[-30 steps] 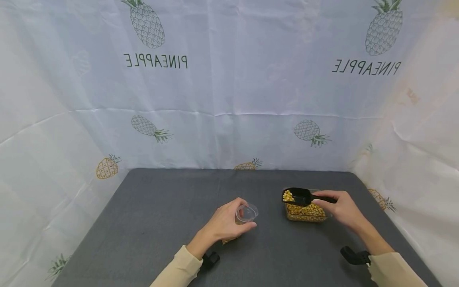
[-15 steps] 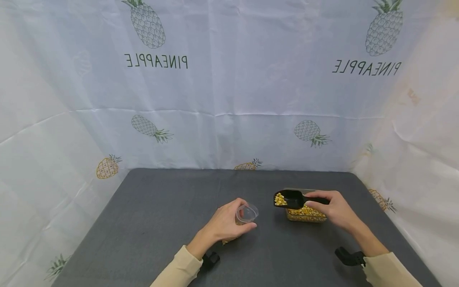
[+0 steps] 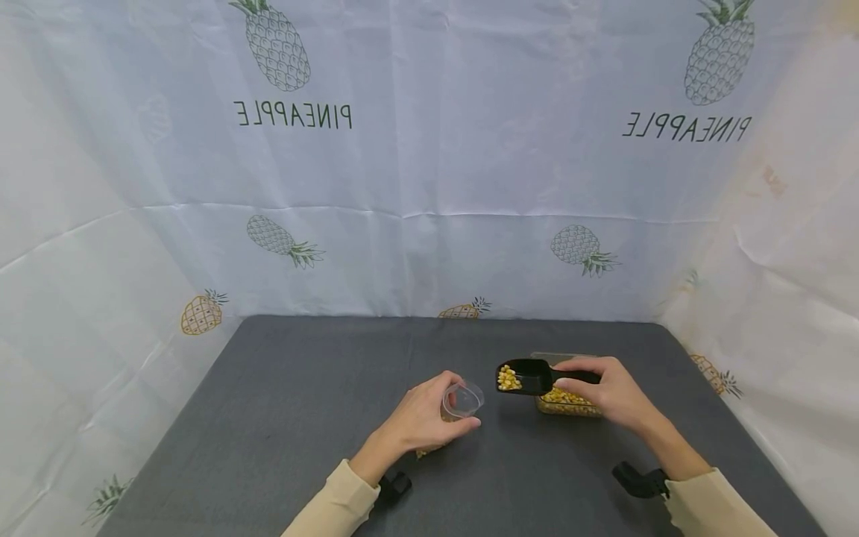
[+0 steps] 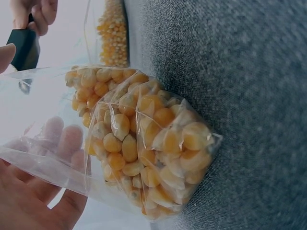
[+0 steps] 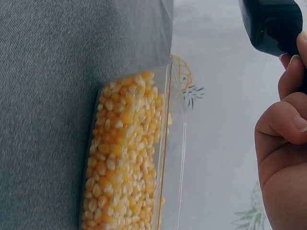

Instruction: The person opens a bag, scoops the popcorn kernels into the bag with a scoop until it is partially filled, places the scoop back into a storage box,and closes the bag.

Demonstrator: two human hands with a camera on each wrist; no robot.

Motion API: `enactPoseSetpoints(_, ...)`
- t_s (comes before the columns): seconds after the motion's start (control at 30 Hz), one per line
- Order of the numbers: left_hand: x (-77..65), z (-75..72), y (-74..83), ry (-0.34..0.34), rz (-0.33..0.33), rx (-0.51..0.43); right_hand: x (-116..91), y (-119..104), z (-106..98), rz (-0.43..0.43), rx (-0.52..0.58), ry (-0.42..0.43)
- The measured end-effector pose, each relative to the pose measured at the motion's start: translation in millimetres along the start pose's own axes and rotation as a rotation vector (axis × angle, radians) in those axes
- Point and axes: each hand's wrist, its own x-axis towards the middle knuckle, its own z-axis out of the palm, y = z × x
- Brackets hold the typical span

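My left hand [image 3: 429, 410] curls round the upper part of a clear plastic bag [image 4: 144, 139], its round mouth open at the top. Corn kernels [image 4: 122, 124] fill the lower part of the bag, right at the cloth. My right hand [image 3: 617, 391] grips the handle of a black scoop [image 3: 535, 377], held level in the air to the right of the bag. Some yellow kernels [image 3: 508, 378] lie in the scoop's front end. Below and behind the scoop stands a clear rectangular container [image 5: 165, 120] of corn kernels, partly hidden by the right hand in the head view.
A dark grey cloth [image 3: 322, 403] covers the table. White curtains [image 3: 429, 149] with pineapple prints close off the back and both sides. A black wrist-worn device [image 3: 637, 481] hangs by the right forearm, another [image 3: 394, 488] by the left.
My right hand has moved left with the loaded scoop, from over the container toward the bag. The left hand and the bag have stayed in place.
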Motion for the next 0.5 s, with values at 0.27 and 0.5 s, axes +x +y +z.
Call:
enactPoseSetpoints(0.27,-0.1,-0.5,0.7,-0.011,-0.008,-0.010,5,-5,9,-0.021,0.007,-0.023)
enactPoseSetpoints(0.5,0.2,-1.1,0.9,-0.017,-0.010,-0.015,11,-12,14,-0.033,0.024,-0.049)
